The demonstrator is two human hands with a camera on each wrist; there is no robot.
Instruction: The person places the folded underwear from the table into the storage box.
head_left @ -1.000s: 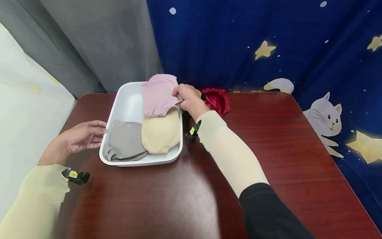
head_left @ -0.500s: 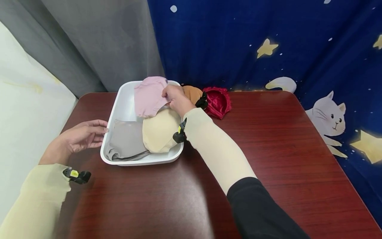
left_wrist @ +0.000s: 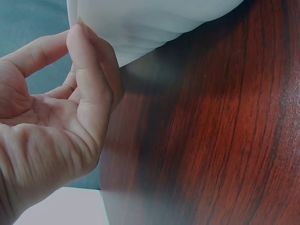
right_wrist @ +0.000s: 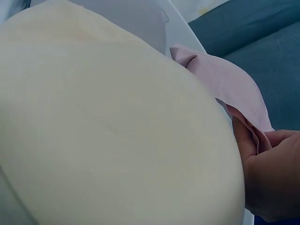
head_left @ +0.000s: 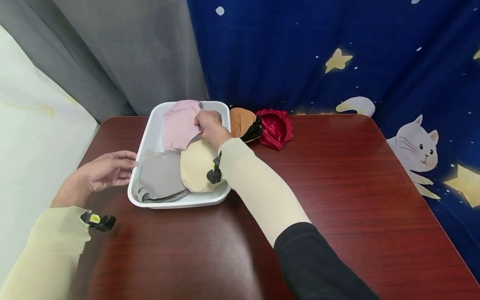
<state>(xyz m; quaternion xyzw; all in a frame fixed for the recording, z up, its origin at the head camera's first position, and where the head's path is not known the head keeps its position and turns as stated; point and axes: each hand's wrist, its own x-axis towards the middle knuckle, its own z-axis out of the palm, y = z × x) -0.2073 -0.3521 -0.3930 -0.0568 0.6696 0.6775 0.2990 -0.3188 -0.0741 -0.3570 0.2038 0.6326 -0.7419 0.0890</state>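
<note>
In the head view, my right hand point(head_left: 211, 125) pinches the near right edge of a folded pink undergarment point(head_left: 181, 125) over the back of a white tray point(head_left: 151, 129). The right wrist view shows its thin layers gathered between thumb and fingers, the pink cloth point(right_wrist: 229, 82) bulging in a curve. My left hand point(head_left: 106, 171) is at the tray's left side, thumb and fingertips meeting at the rim in the left wrist view. Folded grey garments point(head_left: 159, 175) lie in the tray's front left, beside a smooth beige bra point(head_left: 196, 166) partly hidden by my right wrist.
Right of the tray, a brown bra point(head_left: 241, 120) with black parts and a red satin bra point(head_left: 275, 128) with a ruffled edge sit at the table's back. The dark red wooden table point(head_left: 337, 187) stretches right and forward. Grey and blue curtains hang behind it.
My right hand has carried the pink undergarment left and slightly down, into the tray's back left part. The brown bra has come into fuller view. My left hand stays at the rim.
</note>
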